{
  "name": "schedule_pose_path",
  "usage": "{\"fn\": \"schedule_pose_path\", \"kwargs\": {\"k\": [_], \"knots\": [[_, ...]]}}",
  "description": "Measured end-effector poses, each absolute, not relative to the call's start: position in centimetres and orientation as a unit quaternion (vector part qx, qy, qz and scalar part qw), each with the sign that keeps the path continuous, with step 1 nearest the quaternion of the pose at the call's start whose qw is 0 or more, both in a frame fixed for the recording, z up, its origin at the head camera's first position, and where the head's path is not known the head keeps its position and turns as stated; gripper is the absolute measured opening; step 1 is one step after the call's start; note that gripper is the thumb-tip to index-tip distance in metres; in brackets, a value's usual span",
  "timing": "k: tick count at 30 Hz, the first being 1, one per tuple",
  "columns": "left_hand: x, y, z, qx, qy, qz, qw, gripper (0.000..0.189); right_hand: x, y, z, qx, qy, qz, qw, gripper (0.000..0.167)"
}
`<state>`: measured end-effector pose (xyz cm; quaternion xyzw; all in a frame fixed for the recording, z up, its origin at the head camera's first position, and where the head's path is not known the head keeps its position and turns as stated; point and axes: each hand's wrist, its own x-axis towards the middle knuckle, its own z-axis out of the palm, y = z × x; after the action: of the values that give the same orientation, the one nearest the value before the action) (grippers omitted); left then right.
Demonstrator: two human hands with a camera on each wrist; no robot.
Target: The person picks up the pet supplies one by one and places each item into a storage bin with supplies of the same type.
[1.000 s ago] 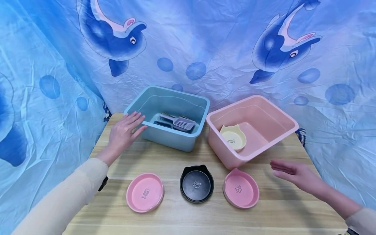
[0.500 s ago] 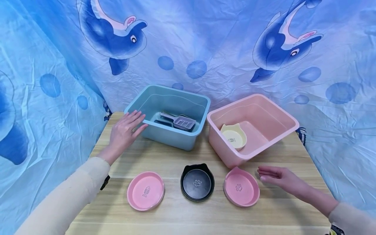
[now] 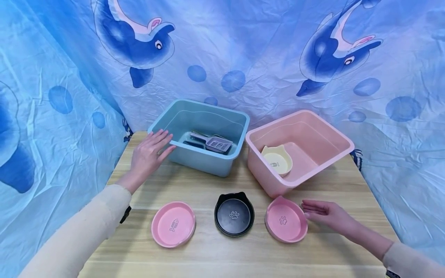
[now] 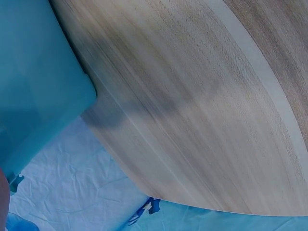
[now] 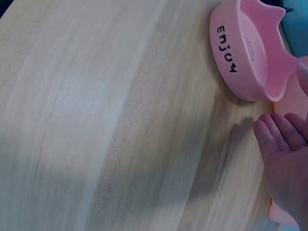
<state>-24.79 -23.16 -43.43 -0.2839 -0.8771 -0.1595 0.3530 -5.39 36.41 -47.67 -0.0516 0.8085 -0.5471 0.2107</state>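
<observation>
Blue cloth [image 3: 264, 46] printed with dolphins and spots hangs behind and beside a wood-grained surface [image 3: 222, 256]. At far left, a pale sleeve [image 3: 87, 227] leads to the left hand [image 3: 147, 156], whose fingers are extended and grasp nothing; they lie at the near left corner of the blue tub [image 3: 198, 158], and whether they touch its rim cannot be told. Nearer the viewer is a round pink bowl [image 3: 173, 224] bearing a fish-bone motif. Within the blue tub lies a lilac slotted scoop [image 3: 219, 144], with dark items beneath and beside it, only partly visible. Next, centrally, stands a black bowl [image 3: 234, 214] with two ears and a paw print. Behind it and to the right is a pink tub [image 3: 262, 175], set at an angle; inside, towards its left side, sits a cream eared bowl [image 3: 278, 158]. Just in front of this tub's near corner stands the pink eared bowl [image 3: 286, 220], upright, with a paw print inside and "Enjoy" on its outer wall (right wrist view). At far right, the right hand [image 3: 325, 214] is held beside that bowl, fingers nearly straight, together and grasping nothing, thumb close to the rim; contact cannot be determined.
</observation>
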Motion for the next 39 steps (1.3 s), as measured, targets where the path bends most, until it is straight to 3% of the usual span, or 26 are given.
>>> {"fn": "schedule_pose_path", "kwargs": {"k": [31,39], "knots": [[-24.8,-23.0,-43.4,-0.275,-0.885,-0.162,0.339,0.053,-5.6,33.7,-50.7,-0.012,0.837,-0.535,0.113,0.054],[-24.8,-23.0,-43.3,-0.271,-0.887,-0.159,0.338,0.054,-6.1,33.7,-50.5,-0.018,0.857,-0.499,0.129,0.054]]}}
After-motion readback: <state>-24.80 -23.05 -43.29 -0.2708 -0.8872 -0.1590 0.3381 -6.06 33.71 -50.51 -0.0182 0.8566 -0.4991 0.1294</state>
